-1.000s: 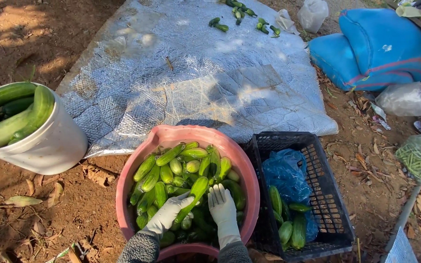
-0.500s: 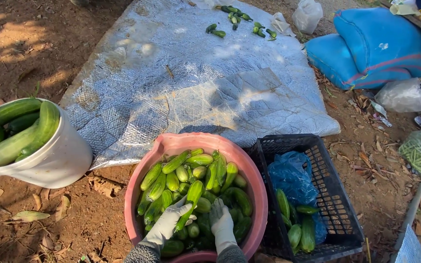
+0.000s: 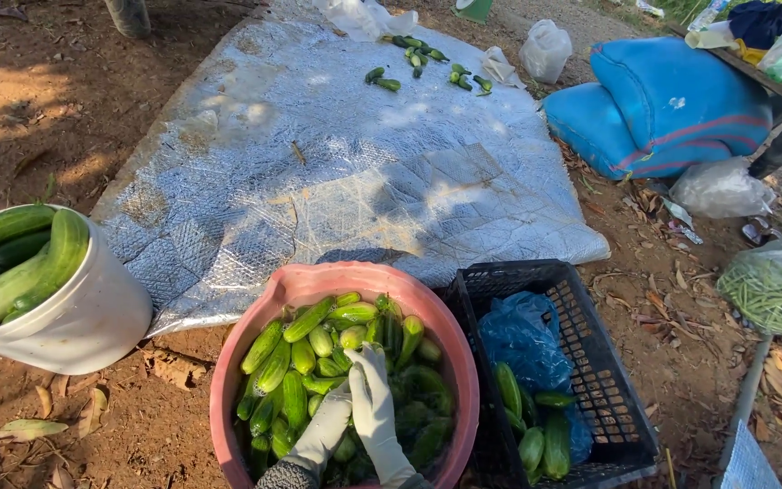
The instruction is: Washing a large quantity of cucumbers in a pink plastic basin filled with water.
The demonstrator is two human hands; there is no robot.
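Kneeling over the pink basin (image 3: 293, 282), you have both gloved hands down among the small cucumbers (image 3: 299, 357) heaped inside it. Your left hand (image 3: 329, 429) lies low at the near side of the pile, fingers loosely spread and pressed onto the cucumbers, with nothing clearly clamped in it. Your right hand (image 3: 373, 398) lies just beside it, touching it, fingers straight and together, pointing toward the middle of the heap; whether anything sits under its palm, you cannot tell from this view.

The basin stands on bare brown soil, its far rim touching the near edge of a silver quilted mat (image 3: 337, 154) spread on the ground. At the mat's far end a few more small cucumbers (image 3: 423, 62) lie scattered.

Just to the right of the basin, touching it, stands a black plastic crate (image 3: 604, 362). Inside it a crumpled blue plastic bag (image 3: 522, 340) lies against the far side and several cucumbers (image 3: 536, 430) rest in the near part.

To the left, well apart from the basin, a white bucket (image 3: 79, 321) holds large cucumbers (image 3: 24, 272) that stick out over its rim.

Beyond the crate lie blue sacks (image 3: 672, 104), and at the right edge a clear bag of green beans (image 3: 776, 290).
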